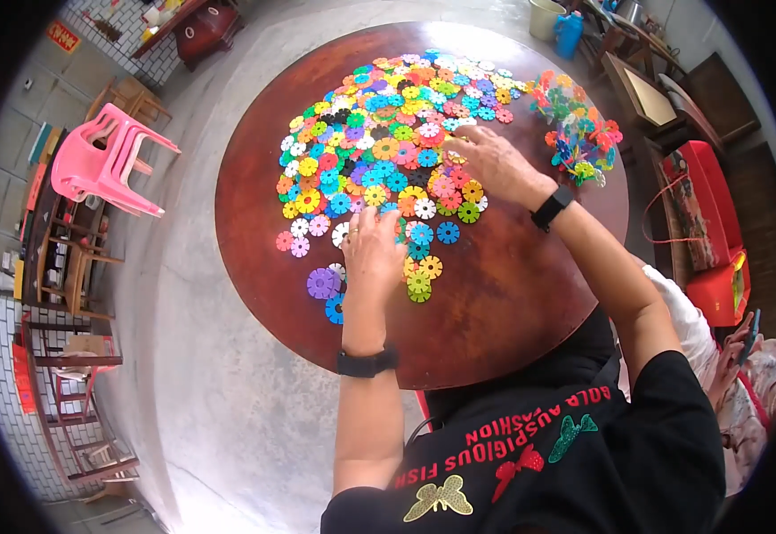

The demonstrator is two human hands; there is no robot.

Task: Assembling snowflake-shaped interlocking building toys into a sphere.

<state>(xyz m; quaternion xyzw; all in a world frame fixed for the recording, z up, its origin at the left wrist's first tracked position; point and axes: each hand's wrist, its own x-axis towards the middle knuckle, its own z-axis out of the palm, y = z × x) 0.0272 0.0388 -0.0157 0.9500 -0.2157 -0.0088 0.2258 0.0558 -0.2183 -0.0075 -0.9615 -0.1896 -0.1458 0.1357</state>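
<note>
A wide heap of colourful notched plastic discs (388, 151), the interlocking snowflake kind, covers much of the round brown table. My left hand (375, 249) rests at the near edge of the heap, its fingers stretched out over some discs. Beside it lie a large purple disc (323, 283), a blue disc (335, 309) and a yellow-green disc (418, 287). Over the right side of the heap, my right hand (499, 165) reaches with its fingers apart, the tips touching discs. Right of that hand stands a built cluster of joined discs (584, 129).
Under everything is the round table (263, 258), its edge close to my body. Pink plastic chairs (103, 160) are stacked at the left. On the right are a red bag (708, 205) and a person holding a phone (748, 336). A blue flask (569, 36) stands behind.
</note>
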